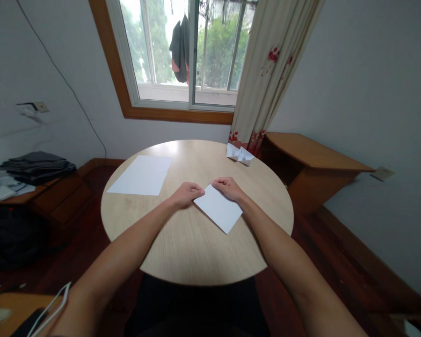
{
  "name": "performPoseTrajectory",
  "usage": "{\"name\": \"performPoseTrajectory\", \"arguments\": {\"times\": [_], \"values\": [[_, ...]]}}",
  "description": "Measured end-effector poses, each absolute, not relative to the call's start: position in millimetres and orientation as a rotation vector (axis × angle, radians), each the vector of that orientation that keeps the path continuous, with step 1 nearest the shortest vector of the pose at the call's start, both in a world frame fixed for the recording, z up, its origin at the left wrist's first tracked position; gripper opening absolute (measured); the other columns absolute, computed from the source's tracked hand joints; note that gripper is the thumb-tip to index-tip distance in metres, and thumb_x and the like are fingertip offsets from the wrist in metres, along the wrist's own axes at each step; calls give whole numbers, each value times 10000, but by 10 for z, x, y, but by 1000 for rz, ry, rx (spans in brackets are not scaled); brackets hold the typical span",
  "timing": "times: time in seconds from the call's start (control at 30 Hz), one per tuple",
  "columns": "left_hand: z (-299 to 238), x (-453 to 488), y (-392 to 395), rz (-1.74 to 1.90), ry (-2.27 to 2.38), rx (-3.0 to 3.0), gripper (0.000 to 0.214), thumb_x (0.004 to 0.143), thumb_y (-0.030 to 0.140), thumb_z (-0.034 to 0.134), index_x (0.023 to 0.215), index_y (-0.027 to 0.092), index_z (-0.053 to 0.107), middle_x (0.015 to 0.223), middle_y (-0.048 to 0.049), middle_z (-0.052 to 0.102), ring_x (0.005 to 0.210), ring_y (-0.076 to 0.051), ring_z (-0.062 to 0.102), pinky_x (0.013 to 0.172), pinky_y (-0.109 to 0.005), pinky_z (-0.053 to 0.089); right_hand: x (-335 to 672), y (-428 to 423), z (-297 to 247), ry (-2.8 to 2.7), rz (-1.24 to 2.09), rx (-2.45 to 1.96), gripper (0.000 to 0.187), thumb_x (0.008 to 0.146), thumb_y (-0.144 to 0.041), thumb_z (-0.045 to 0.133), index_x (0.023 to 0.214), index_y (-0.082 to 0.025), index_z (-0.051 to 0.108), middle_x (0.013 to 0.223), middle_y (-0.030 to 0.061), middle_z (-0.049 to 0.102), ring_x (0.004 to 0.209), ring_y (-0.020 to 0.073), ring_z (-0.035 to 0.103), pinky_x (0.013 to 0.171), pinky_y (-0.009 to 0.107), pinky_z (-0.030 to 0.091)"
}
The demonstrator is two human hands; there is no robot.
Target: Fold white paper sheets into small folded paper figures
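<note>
A folded sheet of white paper [219, 209] is held at a slant over the middle of the round table [182, 252]. My left hand [187, 194] pinches its left corner, thumb on top and fingers curled behind. At the upper edge, my right hand [228, 187] grips the same paper between thumb and fingers. Both hands are close together, and the paper's underside is hidden. A flat white sheet [142, 175] lies to the left on the tabletop. Folded white paper shapes [240, 153] rest near the far right edge.
A brown wooden desk [323, 152] stands beyond the table on the right, by a patterned curtain [263, 70]. Dark folded cloth [37, 167] lies on a low cabinet at left, with a black bag [17, 236] below. A window [189, 56] is ahead.
</note>
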State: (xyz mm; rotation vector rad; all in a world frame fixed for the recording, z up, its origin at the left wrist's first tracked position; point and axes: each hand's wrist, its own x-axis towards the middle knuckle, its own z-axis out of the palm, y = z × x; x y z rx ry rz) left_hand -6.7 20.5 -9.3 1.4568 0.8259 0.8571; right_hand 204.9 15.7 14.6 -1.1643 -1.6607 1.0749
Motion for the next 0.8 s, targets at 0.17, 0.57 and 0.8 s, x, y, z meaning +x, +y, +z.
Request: {"name": "performPoseTrajectory", "arguments": {"times": [0.17,0.57,0.8], "values": [[-1,-81,191,988,881,1501,350,640,439,732,711,105,654,649,-61,662,570,-147,580,529,-239,399,2098,170,111,-1623,1200,-1179,347,698,-479,667,760,-137,681,639,21,665,522,130,558,466,222,396],[-27,-71,163,949,818,1455,316,669,411,718,753,116,644,616,-21,616,540,-113,531,512,-227,373,2145,107,173,-1926,1262,-1182,354,716,-467,656,743,-116,691,629,28,666,512,125,567,451,208,402],[-3,-15,109,955,855,1580,287,694,391,685,706,108,636,614,-19,614,548,-108,527,498,-215,362,2042,88,118,-1976,1331,-1101,317,730,-413,644,812,-108,672,645,15,644,537,106,540,482,204,383]]}}
